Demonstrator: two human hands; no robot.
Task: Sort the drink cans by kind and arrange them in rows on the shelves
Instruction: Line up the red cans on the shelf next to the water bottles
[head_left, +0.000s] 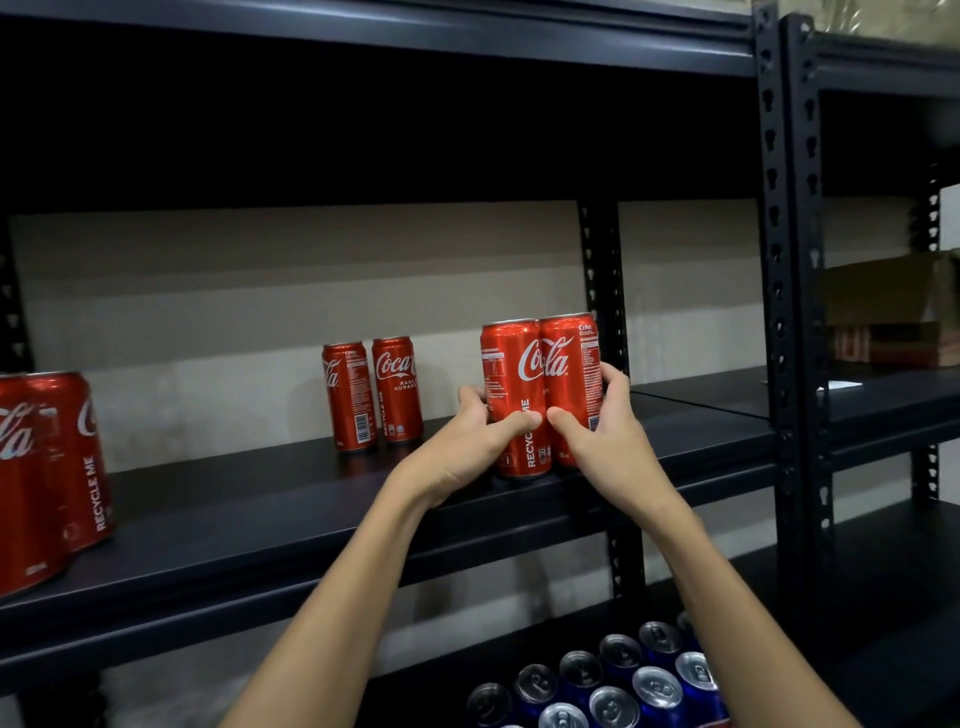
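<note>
Two red cola cans stand upright and side by side on the black shelf (260, 509). My left hand (467, 441) grips the left can (511, 384), thumb across its front. My right hand (602, 436) grips the right can (569, 364), thumb on its front and fingers round its right side. Both cans touch each other near the shelf's front edge. Further back on the same shelf stands a pair of red cola cans (374, 395). At the far left edge stands a closer group of red cola cans (47, 478).
Black uprights (602, 291) (779, 260) frame the shelf on the right. Several blue cans with silver tops (613, 680) stand on the lower shelf. A cardboard box (893, 306) sits on the neighbouring shelf unit at right.
</note>
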